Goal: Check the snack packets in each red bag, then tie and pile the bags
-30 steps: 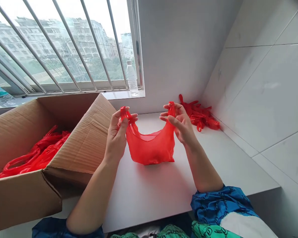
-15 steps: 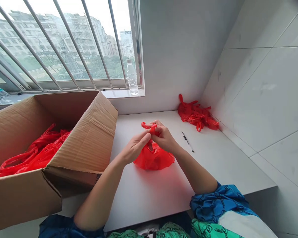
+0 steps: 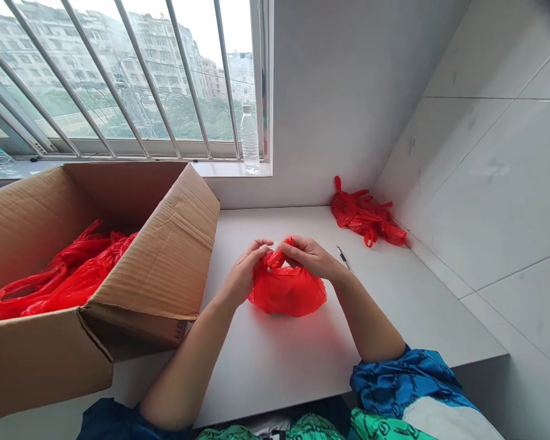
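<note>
At frame centre, the left hand (image 3: 245,275) and right hand (image 3: 309,256) pinch the bunched top of a red plastic bag (image 3: 288,293) resting on the white surface (image 3: 302,360); each grip seems closed on a handle. A cardboard box (image 3: 160,269) of red bags fills the left.

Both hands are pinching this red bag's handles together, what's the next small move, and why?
Probably cross the handles and draw them snug: the left hand and right hand meet at them above the bunched red bag, which rests on the counter.
</note>
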The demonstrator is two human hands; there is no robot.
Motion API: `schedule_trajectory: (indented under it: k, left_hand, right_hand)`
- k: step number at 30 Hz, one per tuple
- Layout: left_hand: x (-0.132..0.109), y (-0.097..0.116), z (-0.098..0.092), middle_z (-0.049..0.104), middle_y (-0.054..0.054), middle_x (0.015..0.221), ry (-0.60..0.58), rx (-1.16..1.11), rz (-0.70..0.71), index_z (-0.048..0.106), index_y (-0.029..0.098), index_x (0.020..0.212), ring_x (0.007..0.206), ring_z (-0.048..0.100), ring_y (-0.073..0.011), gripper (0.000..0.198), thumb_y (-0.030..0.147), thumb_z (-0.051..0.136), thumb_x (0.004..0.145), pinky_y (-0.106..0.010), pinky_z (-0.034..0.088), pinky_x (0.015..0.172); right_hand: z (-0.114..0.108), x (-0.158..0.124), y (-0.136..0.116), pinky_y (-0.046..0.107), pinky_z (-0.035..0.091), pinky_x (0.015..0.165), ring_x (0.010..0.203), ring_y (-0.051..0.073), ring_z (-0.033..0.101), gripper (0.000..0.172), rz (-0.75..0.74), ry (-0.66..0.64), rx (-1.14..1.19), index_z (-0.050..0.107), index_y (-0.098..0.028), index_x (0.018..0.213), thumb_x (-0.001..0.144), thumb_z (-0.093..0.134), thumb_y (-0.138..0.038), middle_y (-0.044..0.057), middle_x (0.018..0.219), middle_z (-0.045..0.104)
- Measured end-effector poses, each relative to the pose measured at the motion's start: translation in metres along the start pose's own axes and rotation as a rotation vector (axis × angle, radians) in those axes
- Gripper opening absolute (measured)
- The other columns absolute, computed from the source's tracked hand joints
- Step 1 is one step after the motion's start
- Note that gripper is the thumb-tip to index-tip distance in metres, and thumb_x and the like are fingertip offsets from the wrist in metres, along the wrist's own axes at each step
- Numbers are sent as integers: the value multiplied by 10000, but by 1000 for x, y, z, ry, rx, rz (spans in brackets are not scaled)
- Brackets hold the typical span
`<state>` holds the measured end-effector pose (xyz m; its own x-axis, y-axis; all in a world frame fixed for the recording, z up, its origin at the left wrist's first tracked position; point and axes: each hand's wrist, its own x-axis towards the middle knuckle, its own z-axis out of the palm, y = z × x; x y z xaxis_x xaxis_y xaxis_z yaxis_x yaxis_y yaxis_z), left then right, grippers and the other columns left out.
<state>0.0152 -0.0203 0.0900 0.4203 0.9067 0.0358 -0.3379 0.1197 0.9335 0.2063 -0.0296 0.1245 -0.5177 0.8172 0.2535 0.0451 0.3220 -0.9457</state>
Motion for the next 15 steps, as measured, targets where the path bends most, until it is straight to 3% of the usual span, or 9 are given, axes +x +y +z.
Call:
schedule_trajectory:
  k: [3,6,10,13,15]
  left_hand:
    - [-2,0,-2,648,-17,842,18,76,19,564,216,1057,750,612,-139,317,470,640,884,-243,474,683]
    - [-2,-4,-3,691,-35,962,-49,243,74,587,217,1076,885,642,-159,337,392,735,830,-256,486,773]
    - [-1,-14,-5,713,-45,991,10,410,162,598,216,1116,917,659,-182,356,401,720,838,-276,497,783]
    - [-2,-18,-3,723,-32,910,99,448,199,628,210,1108,808,657,-166,319,417,674,870,-262,494,719]
    - [-4,-17,-2,726,-50,987,89,364,186,653,209,1115,876,666,-180,307,398,669,875,-264,507,751]
  right_hand:
    - [-4,-5,-4,313,521,827,966,178,589,358,-55,-32,-277,685,-218,805,969,516,-488,52,1001,576]
    - [-4,-7,-5,328,525,819,906,168,599,296,-89,69,-424,679,-219,835,975,524,-429,48,1006,564]
    - [0,-8,-6,315,548,752,821,158,628,151,-75,127,-363,640,-240,999,919,625,-367,21,951,626]
    - [3,-9,-8,321,561,760,842,165,651,107,-88,122,-338,622,-237,950,894,650,-324,19,956,658]
    - [2,-10,-9,334,559,788,881,175,658,74,-116,107,-379,630,-234,888,894,649,-305,27,990,668]
